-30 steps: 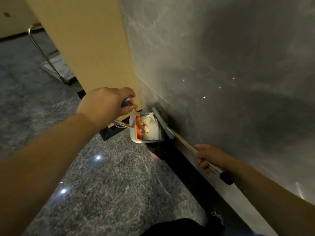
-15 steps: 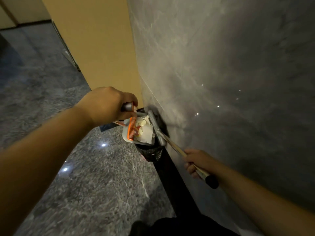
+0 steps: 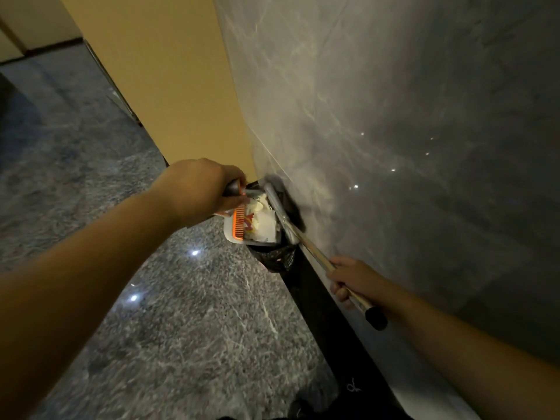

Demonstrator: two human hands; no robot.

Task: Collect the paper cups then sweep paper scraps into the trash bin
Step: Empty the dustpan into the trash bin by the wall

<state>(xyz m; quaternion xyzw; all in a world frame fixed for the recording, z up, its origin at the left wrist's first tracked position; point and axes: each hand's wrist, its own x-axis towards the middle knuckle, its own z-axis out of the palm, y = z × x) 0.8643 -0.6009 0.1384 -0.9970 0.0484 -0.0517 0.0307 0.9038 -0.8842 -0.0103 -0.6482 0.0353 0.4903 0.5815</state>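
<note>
My left hand grips the grey handle of a dustpan with an orange comb edge. White paper scraps fill the pan. The pan hangs tilted over a trash bin lined with a black bag that stands against the wall. My right hand is closed around a broom's metal handle. The broom's head rests along the pan's far side, next to the wall. The bin's inside is hidden by the pan. No paper cups are visible.
A grey marble wall rises on the right with a black skirting at its foot. A tan panel stands behind the bin. The floor is dark speckled stone.
The view has swung closer to the bin. The dustpan has shifted further over the black bag and my left hand has turned with its handle. My right hand keeps its hold on the broom.
</note>
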